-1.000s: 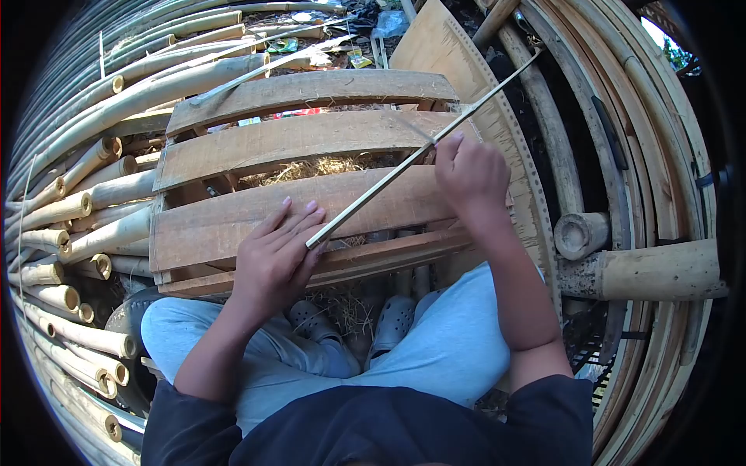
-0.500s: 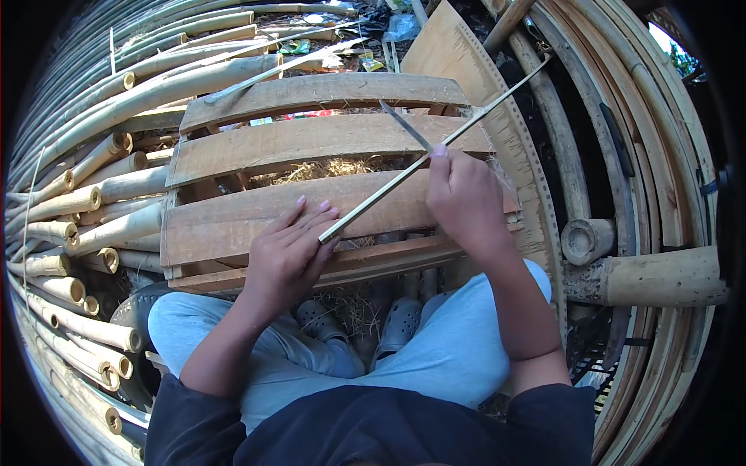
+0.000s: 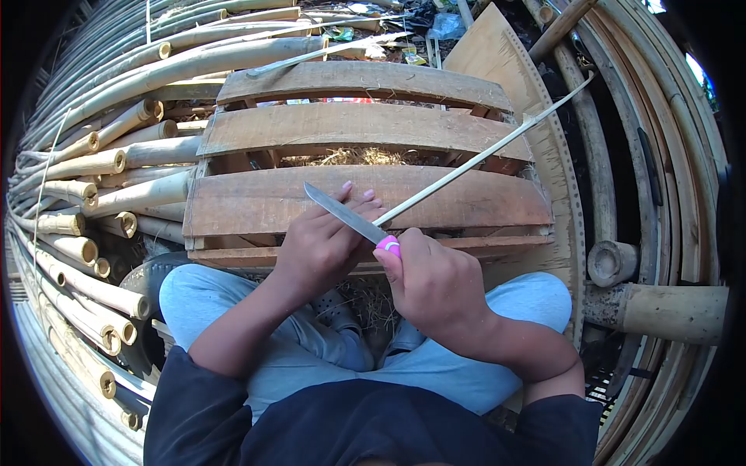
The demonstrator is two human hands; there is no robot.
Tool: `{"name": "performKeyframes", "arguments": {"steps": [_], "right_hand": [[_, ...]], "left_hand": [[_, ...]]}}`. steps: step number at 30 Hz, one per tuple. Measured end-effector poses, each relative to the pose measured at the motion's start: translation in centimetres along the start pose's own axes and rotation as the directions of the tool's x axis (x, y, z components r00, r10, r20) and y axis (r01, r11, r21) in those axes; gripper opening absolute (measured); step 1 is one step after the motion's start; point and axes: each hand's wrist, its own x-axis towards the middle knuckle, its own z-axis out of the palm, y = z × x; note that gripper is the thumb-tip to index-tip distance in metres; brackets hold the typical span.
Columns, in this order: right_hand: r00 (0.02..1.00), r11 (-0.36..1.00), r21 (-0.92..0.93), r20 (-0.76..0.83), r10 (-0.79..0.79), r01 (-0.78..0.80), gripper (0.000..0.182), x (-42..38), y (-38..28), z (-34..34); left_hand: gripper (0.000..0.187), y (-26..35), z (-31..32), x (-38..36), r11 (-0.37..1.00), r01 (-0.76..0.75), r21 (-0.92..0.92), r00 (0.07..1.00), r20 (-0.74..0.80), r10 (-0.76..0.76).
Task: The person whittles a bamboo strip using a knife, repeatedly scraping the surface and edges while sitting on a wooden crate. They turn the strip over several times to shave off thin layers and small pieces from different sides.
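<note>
My right hand [image 3: 443,283] is closed around the pink handle of a knife [image 3: 350,215], whose blade points up and left. The blade crosses in front of my left hand [image 3: 318,245], so part of those fingers is hidden. Between thumb and fingers my left hand grips the near end of a long, pale bamboo strip [image 3: 482,158], fingertips resting toward the slatted wooden bench [image 3: 287,198]. From there the strip slants up to the right, past the bench's far right corner; a node shows along it.
Stacked bamboo poles [image 3: 155,182] fill the left side. A plywood sheet [image 3: 497,50] leans behind and right of the bench. Farther right stand long bamboo slats [image 3: 660,233] and a thick bamboo piece [image 3: 660,309]. Straw [image 3: 350,157] shows between the bench slats.
The knife has moved down along the strip toward my left hand and body, its blade now over the left fingers. The strip's upper face looks paler. The view has shifted slightly.
</note>
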Motion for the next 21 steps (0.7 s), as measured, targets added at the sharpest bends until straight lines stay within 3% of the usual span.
{"name": "performKeyframes", "arguments": {"steps": [2, 3, 6, 8, 9, 11, 13, 15, 19, 21], "right_hand": [[0.998, 0.981, -0.188, -0.010, -0.058, 0.056, 0.038, 0.0, 0.2, 0.5], [0.998, 0.981, -0.186, -0.010, -0.055, 0.053, 0.038, 0.1, 0.3, 0.6], [0.996, 0.979, -0.185, -0.024, 0.083, -0.086, 0.033, 0.8, 1.0, 0.4], [0.980, 0.924, -0.326, -0.059, 0.192, -0.201, 0.034, 1.5, 1.4, 0.0], [0.980, 0.923, -0.329, -0.060, 0.191, -0.200, 0.034, 1.2, 0.9, -0.1], [0.992, 0.983, -0.158, 0.059, 0.108, -0.097, 0.034, 0.3, -0.6, 0.1], [0.992, 0.978, -0.181, 0.049, 0.116, -0.105, 0.034, 0.9, 0.5, -0.1], [0.969, 0.937, -0.253, -0.001, 0.247, -0.239, 0.034, 1.4, 1.3, -0.6], [0.985, 0.986, -0.107, 0.099, 0.142, -0.131, 0.034, 0.4, 0.0, -0.6], [0.981, 0.983, -0.093, 0.104, 0.164, -0.155, 0.035, 0.5, -0.5, -0.8]], "left_hand": [[0.035, -0.1, 0.2, -0.1, 1.000, -0.018, 0.024, 1.000, -0.007, 0.018], [0.035, -0.1, 0.2, -0.1, 1.000, -0.019, 0.023, 1.000, -0.004, 0.019], [0.028, 0.2, 0.0, 0.3, 0.994, -0.053, 0.095, 0.999, -0.002, 0.054], [0.027, 0.3, -0.2, 0.2, 0.997, -0.031, 0.065, 1.000, 0.006, 0.031], [0.026, 0.2, -0.2, 0.3, 0.999, -0.016, 0.040, 1.000, 0.015, 0.015], [0.026, 0.3, 0.0, 0.2, 0.997, -0.021, 0.073, 1.000, 0.007, 0.021], [0.025, 0.2, 0.1, 0.3, 0.994, -0.027, 0.108, 1.000, 0.001, 0.027], [0.023, 0.2, 0.3, 0.2, 0.988, -0.059, 0.146, 0.997, -0.037, 0.065], [0.026, 0.2, 0.5, -0.1, 0.983, -0.073, 0.166, 0.997, -0.006, 0.075], [0.027, 0.1, 0.5, 0.0, 0.983, -0.078, 0.167, 0.997, 0.000, 0.079]]}}
